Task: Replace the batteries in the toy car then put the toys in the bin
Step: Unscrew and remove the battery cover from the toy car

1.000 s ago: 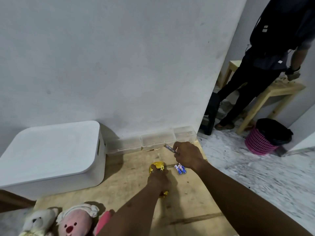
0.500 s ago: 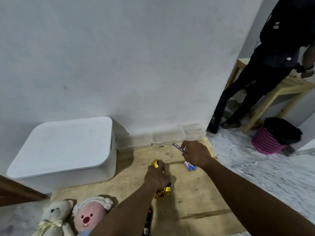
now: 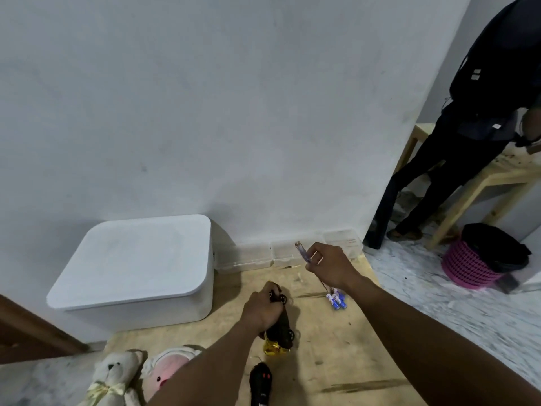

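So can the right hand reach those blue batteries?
Probably yes: the batteries lie bare on the board close by the right hand, nothing between. But it grips a screwdriver, so picking up could be fiddly.

There is one camera, worn on the person's head. It looks forward and down at a wooden board (image 3: 336, 356) from above. The two arms come in from the near bottom edge, so the left hand (image 3: 260, 310) and right hand (image 3: 328, 266) are close to it. The white wall (image 3: 234, 112) fills the far top. The white bin (image 3: 131, 268) sits on the left. Far on the right, the wide view also takes in a pink basket (image 3: 468, 268) and another person (image 3: 456, 148) standing.
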The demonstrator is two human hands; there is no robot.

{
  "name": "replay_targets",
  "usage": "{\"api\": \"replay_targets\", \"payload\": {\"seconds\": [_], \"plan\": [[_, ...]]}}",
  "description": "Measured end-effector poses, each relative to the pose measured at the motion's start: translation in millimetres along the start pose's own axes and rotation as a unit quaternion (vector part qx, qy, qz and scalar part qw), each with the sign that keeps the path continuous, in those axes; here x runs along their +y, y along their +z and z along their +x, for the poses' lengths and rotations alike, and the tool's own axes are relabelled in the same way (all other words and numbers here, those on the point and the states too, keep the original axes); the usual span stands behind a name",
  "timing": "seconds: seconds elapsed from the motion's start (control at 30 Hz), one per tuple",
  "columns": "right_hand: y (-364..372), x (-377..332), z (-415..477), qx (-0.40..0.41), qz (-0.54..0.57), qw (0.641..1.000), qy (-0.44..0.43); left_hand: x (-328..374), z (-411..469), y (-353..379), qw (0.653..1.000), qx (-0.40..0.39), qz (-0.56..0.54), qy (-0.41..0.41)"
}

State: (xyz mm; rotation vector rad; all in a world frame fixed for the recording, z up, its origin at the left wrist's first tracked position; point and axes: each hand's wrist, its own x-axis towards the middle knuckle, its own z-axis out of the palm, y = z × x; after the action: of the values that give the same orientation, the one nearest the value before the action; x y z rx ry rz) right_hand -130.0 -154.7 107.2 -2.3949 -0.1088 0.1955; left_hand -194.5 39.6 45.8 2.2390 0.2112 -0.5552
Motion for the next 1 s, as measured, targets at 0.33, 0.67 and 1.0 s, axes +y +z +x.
{"api": "replay_targets", "payload": {"seconds": [0.33, 0.67, 1.0], "plan": [[-27.0, -48.4, 2.1, 0.05, 0.049, 0.997, -0.026, 24.4, 5.4, -17.1, 0.973, 0.115, -0.192, 0.063], [-27.2, -60.9, 10.9, 0.052, 0.091, 0.994, -0.039, 35.4, -2.2, -30.4, 0.959, 0.147, -0.208, 0.126], [-22.4, -66.4, 17.0, 0.043, 0.17, 0.984, -0.017, 42.8, -10.5, -37.3, 0.941, 0.025, -0.331, 0.06]]}}
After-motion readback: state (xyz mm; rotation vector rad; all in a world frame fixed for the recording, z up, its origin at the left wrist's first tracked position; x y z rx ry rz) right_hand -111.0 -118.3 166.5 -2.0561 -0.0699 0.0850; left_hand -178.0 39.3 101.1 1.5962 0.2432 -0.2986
